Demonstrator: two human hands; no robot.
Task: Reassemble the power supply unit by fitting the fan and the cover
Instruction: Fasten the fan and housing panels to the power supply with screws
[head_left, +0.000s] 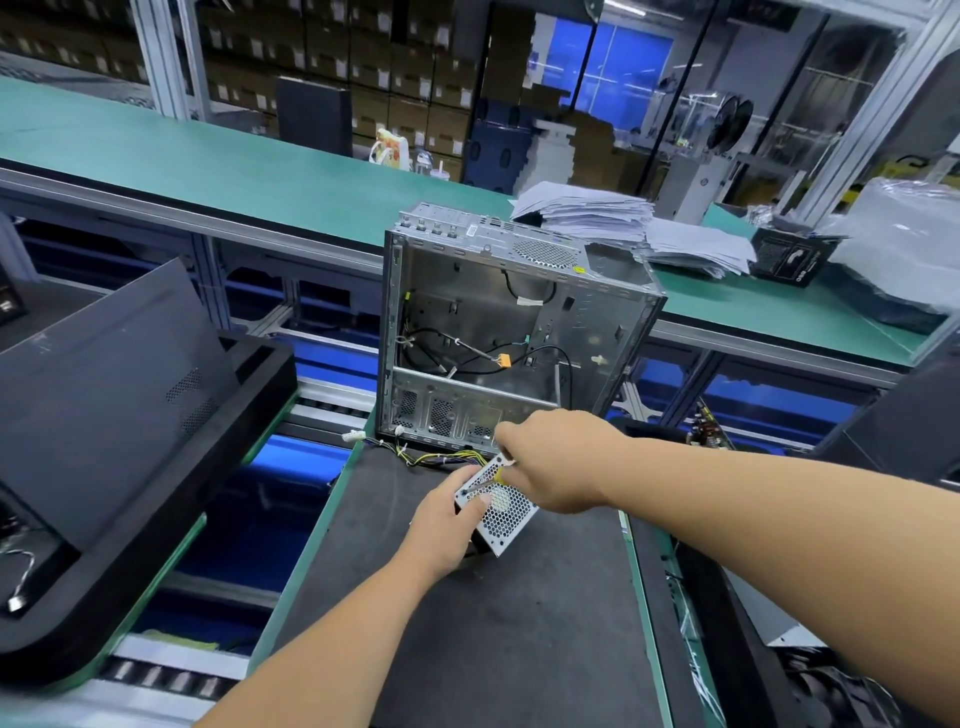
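An open, bare grey metal computer case (514, 332) with loose black wires inside stands upright at the far edge of the dark grey work mat (467, 623), and a black side panel (104, 395) leans on a tray well off to the left. Just in front of the case, near the mat's far edge, sits the small silver power supply unit with a honeycomb-mesh cover (501, 512), its yellow and black cable bundle (441, 458) trailing left. The left hand (447, 525) grips the unit's near-left side, thumb on the mesh, while the right hand (545, 467) is curled round a thin yellow-handled screwdriver (485, 482) whose tip meets the cover's left corner.
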